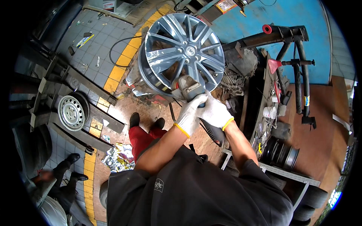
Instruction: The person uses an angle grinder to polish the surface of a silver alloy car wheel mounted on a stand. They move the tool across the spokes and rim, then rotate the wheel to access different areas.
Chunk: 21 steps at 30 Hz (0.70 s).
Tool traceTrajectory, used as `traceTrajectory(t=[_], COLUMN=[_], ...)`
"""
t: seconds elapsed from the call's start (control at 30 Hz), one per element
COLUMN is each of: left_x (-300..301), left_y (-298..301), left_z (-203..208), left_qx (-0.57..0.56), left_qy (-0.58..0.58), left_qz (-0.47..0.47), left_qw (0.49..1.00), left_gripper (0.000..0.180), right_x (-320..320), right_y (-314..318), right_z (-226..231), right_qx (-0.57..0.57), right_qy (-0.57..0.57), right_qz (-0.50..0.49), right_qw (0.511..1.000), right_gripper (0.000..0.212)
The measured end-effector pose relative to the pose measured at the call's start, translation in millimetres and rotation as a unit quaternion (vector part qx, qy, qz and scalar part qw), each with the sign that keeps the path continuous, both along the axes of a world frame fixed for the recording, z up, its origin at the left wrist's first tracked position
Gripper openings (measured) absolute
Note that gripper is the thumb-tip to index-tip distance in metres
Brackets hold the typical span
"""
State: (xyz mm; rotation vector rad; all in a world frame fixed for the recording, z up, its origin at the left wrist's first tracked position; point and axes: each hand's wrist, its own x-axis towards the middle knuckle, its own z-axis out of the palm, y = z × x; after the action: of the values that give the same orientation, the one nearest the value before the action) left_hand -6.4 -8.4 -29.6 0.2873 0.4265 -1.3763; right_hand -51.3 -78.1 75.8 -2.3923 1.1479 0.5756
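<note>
Only partly visible: power tool [191, 89] in gloved hands [215, 111]

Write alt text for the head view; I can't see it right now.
White-gloved left hand and right hand hold a power tool at the near edge of a large grey spoked wheel. A smaller silver wheel is farther left, near yellow floor tiles.

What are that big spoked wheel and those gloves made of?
The wheel is probably painted metal, given its glossy grey sheen and pale, dull patches. The gloves look like matte white knitted fabric, softly creased; the fibre is unclear.
</note>
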Motion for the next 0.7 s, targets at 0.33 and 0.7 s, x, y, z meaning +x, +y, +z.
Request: traceTrajectory(t=[0.33,0.7], left_x=[-3.1,-1.5], left_y=[-4.3,-1.2], left_z=[-6.4,4.6], left_qx=[-0.013,-0.025], left_qy=[-0.01,-0.004], left_qz=[-0.033,-0.028], left_qw=[0.999,0.999], left_gripper=[0.03,0.029], right_x=[-8.6,-10.9], right_y=[-0.8,-3.2], right_z=[-2.4,-1.8], right_qx=[0.002,0.0], right_qy=[-0.026,-0.047], right_qz=[-0.01,-0.004], right_qw=[1.0,0.999], right_gripper=[0.088,0.092])
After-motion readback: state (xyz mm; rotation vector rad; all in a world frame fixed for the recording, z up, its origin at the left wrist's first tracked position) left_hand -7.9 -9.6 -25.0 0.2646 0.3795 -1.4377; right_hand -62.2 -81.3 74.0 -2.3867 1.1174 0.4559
